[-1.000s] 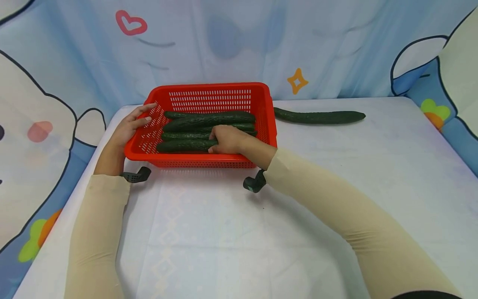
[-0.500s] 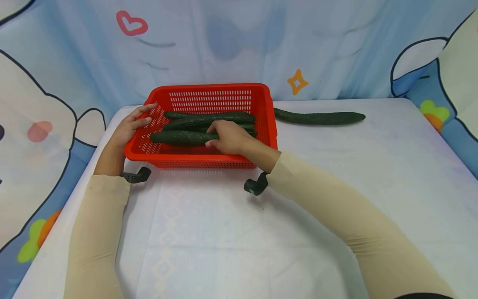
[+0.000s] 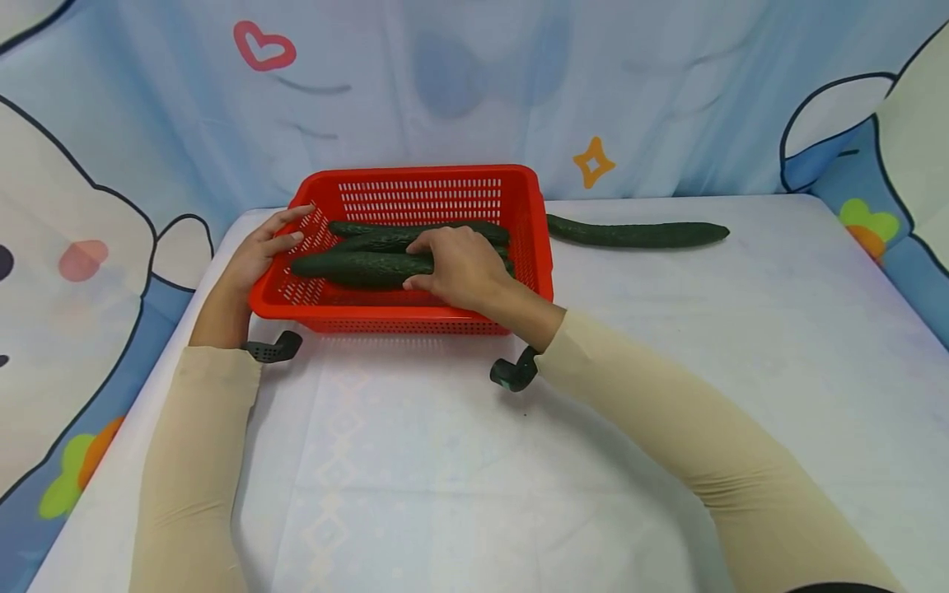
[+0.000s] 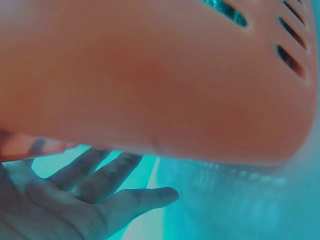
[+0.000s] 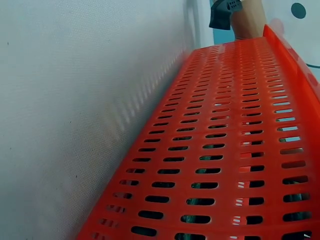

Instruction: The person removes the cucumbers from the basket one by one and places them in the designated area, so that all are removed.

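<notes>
My left hand [image 3: 255,257] rests at the left end of a red slotted plastic basket [image 3: 400,319]. In the left wrist view the left hand's [image 4: 95,205] fingers are extended and spread beside the basket's wall [image 4: 150,95]. My right hand [image 3: 469,265] reaches over the basket's front rim and grips a dark green cucumber [image 3: 356,268] by its right part. That cucumber's left end is lifted, above the basket's floor. Several other cucumbers [image 3: 381,240] lie lengthwise behind it, partly covered by the right hand. In the right wrist view only the basket's slotted front wall [image 5: 220,115] shows; the right hand is hidden.
One more cucumber [image 3: 645,235] lies on the white tablecloth [image 3: 630,313], just right of the basket near the back edge. A printed blue curtain [image 3: 460,91] hangs behind the table. Each wrist carries a small black camera mount [image 3: 276,347].
My right hand has raised the front cucumber from the basket's floor and shifted it back and slightly left. The left hand and the basket stay in place.
</notes>
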`<action>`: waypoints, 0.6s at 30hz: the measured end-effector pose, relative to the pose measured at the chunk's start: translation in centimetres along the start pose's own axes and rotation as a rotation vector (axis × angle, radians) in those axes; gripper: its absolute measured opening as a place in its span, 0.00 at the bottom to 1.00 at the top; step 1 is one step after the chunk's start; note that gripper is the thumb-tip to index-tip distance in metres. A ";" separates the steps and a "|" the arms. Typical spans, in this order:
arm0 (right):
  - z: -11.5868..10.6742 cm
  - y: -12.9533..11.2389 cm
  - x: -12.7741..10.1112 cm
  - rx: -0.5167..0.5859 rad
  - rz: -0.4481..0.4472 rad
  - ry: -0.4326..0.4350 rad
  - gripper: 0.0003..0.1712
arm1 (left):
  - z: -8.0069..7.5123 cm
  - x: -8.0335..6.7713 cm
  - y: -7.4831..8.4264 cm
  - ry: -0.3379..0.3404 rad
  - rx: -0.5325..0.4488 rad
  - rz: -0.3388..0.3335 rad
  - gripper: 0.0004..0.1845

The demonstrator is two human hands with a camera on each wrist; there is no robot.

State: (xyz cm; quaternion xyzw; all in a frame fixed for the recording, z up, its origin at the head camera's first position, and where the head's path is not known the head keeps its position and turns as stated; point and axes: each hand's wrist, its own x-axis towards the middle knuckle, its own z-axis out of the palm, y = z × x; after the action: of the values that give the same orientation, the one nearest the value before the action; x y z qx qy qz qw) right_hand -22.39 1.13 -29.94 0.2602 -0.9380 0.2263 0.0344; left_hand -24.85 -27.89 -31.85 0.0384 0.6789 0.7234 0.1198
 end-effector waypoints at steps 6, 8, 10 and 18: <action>-0.3 0.0 -0.4 -0.050 -0.084 0.054 0.27 | -0.2 0.1 -0.2 -0.019 -0.022 0.007 0.24; -0.5 0.0 -0.6 -0.097 -0.116 0.070 0.27 | -0.1 0.1 -0.1 -0.027 -0.019 0.010 0.25; -0.8 0.0 -0.9 -0.156 -0.146 0.088 0.27 | -0.1 0.0 0.0 -0.034 -0.022 0.010 0.25; -2.3 1.0 -2.7 -0.298 -0.288 0.232 0.24 | -0.6 0.4 -0.3 -0.013 0.033 0.014 0.24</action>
State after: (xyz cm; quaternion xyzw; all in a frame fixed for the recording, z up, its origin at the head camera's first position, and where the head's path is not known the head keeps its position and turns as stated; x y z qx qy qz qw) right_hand -20.69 4.25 -28.78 0.3554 -0.9041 0.1063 0.2120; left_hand -25.34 -28.36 -32.25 0.0497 0.6898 0.7125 0.1184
